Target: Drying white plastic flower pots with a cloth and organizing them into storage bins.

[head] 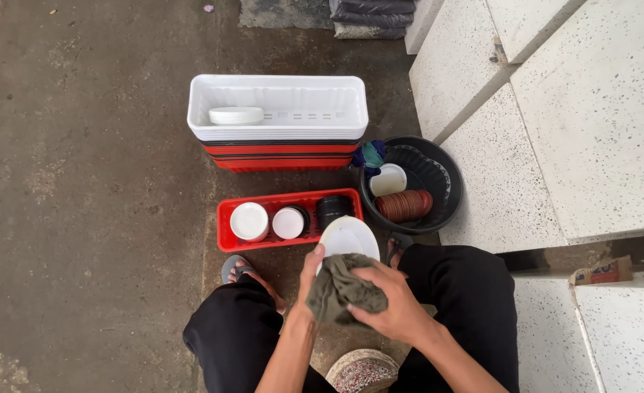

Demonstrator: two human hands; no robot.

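Right hand (pixel 395 309) curled around crumpled olive-grey cloth (pixel 340 291), pressed against round white plastic saucer (pixel 347 239). Saucer gripped at near-left rim by left hand (pixel 312 273), held above knees, just near of red rectangular tray (pixel 225 225). Saucer smooth, glossy, shallow. Black round tub (pixel 449 204) seen at right.

You see one package: a carton (pixel 603 271) | place: far right, on the pale speckled step (pixel 613 342), in the shadowed gap under the upper slab (pixel 591 131) | shape: small, flat, lying on its side, ends torn | colours: brown card, red and white print | no screens or signs
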